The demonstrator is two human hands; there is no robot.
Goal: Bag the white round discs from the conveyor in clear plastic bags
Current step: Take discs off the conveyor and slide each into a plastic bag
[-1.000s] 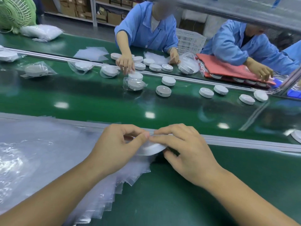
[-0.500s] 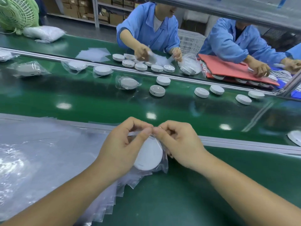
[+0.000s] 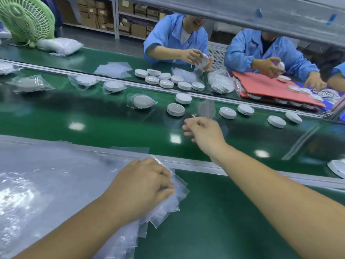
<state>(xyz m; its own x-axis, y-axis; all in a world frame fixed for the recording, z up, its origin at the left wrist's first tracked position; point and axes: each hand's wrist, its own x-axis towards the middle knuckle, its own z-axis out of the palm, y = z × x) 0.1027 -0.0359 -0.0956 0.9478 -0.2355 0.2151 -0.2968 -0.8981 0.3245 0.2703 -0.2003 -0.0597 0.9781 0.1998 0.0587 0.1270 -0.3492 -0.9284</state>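
Observation:
My left hand (image 3: 145,184) lies on the fanned stack of clear plastic bags (image 3: 56,184) at the near left, its curled fingers pinching the corner of the top bags. My right hand (image 3: 203,131) reaches out over the green conveyor (image 3: 93,116) with loose fingers and holds nothing. Just beyond its fingertips a bagged disc (image 3: 206,109) shows as a blur over the belt. Bare white round discs (image 3: 175,109) lie on the belt around it, one (image 3: 227,113) to the right. Bagged discs (image 3: 142,101) lie further left.
Two people in blue coats (image 3: 179,40) work across the belt with a cluster of discs (image 3: 164,79) and a red tray (image 3: 270,88). A green fan (image 3: 26,19) stands far left. Another disc (image 3: 337,168) sits at the right edge. A metal rail (image 3: 196,165) borders the conveyor.
Both hands were holding the bagged disc at the near edge. My right hand has carried it out over the belt and let it go; my left hand dropped back onto the bag stack.

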